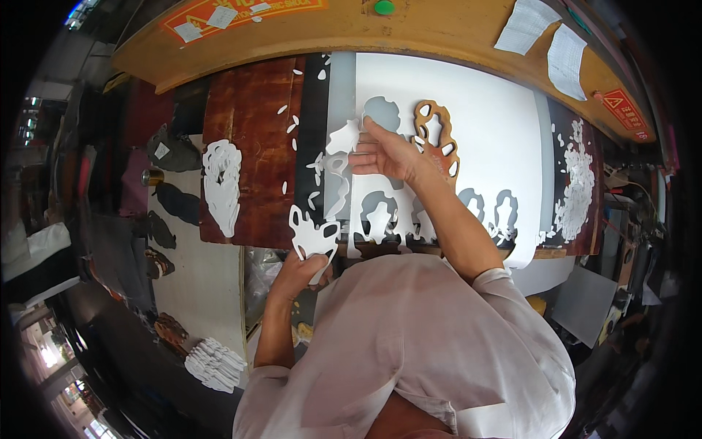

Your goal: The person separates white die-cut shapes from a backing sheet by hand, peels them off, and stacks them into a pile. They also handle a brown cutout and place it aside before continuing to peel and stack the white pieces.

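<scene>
Low on the left, my left hand [296, 276] is closed around white cut-out pieces [314, 233], flat and shaped like shoe uppers with several openings. My right hand [391, 155] reaches over a white sheet [497, 132], its fingers stretched out to the left. A jagged white scrap [342, 139] touches those fingertips; whether it is pinched does not show. Just right of this hand a brown cutting die [424, 117] stands on the sheet, partly covered by my forearm. Shoe-upper-shaped holes run along the sheet's near edge, with grey board showing through.
A yellow machine beam [409, 36] with a green button [383, 7] spans the far side. A stack of white cut pieces [221, 186] lies on the reddish-brown board [256, 102]. Small white offcuts [575, 183] heap at the right. More white pieces [214, 364] sit lower left.
</scene>
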A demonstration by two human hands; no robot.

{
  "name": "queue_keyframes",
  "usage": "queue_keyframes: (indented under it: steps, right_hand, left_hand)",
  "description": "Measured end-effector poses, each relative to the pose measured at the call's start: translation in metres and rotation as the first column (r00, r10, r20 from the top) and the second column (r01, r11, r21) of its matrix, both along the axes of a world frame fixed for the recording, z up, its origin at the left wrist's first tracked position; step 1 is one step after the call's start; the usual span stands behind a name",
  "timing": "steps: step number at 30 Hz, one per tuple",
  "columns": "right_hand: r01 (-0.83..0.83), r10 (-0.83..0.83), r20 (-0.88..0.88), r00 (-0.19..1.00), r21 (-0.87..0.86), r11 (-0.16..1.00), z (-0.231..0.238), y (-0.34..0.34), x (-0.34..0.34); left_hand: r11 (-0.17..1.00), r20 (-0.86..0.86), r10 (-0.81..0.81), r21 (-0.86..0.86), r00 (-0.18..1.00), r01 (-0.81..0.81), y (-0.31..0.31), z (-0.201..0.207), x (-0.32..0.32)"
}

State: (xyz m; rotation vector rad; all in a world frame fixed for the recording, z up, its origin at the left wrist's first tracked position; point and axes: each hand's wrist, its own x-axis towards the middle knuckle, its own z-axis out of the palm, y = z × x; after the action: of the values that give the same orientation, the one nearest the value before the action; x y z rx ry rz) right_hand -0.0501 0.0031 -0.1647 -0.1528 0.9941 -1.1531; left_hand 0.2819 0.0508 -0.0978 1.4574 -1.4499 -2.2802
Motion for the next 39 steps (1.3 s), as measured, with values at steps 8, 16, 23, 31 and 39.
queue_keyframes:
  steps: [8, 16, 23, 31, 39]
  right_hand:
    - [-0.033, 0.046, -0.18, 0.983, 0.074, 0.997, 0.008, -0.011, 0.002]
    - [-0.416, 0.189, -0.981, -0.049, 0.192, 0.889, 0.015, -0.01, -0.047]
    - [-0.47, -0.331, -0.746, -0.577, -0.028, 0.882, 0.028, -0.015, -0.029]
    - [-0.496, 0.543, -0.352, 0.763, 0.219, 0.84, 0.037, 0.063, 0.046]
    - [-0.126, 0.108, -0.076, 0.991, -0.297, 0.947, 0.039, 0.076, 0.022]
  left_hand:
    - [0.976, 0.044, -0.21, 0.076, 0.977, 0.206, -0.001, 0.002, -0.019]
    - [0.975, -0.016, 0.128, 0.185, 0.992, -0.123, -0.006, 0.015, 0.02]
    - [0.99, 0.015, 0.069, 0.123, 0.997, -0.071, 0.002, 0.021, 0.035]
    - [0.994, -0.139, -0.021, 0.102, 0.99, 0.035, 0.015, 0.053, 0.001]
    - [0.983, -0.175, -0.157, 0.071, 0.972, 0.171, 0.024, 0.049, -0.017]
